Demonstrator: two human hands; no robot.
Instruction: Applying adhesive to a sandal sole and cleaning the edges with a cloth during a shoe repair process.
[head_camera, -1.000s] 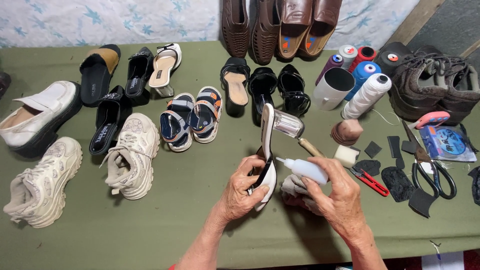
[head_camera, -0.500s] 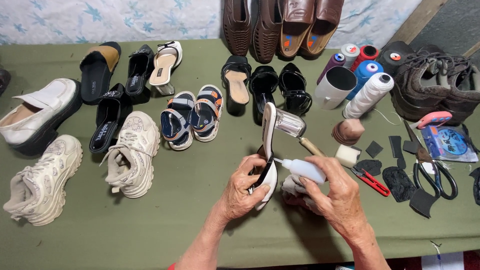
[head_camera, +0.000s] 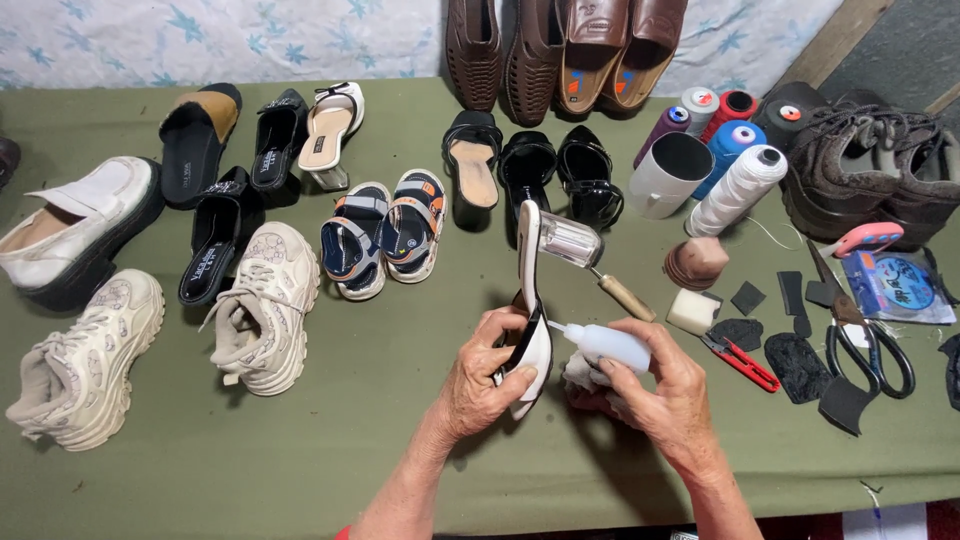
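Green-covered table (head_camera: 380, 400) bears shoes (head_camera: 262, 305), thread cones (head_camera: 738, 190), scissors (head_camera: 860, 345).

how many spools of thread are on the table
6: a purple spool, a grey-white one, a red one, a blue one, a large white cone of thread and a black one, all clustered at the far right behind the white cup. More may be hidden.

**Even daylight, sharp picture**

Soft, bright light falls evenly on the olive-green cloth-covered desk (head_camera: 330, 440). Shadows pool short and faint under the hands. A small glint shows on the clear block heel (head_camera: 570, 240). Focus is crisp; edges bow slightly outward.
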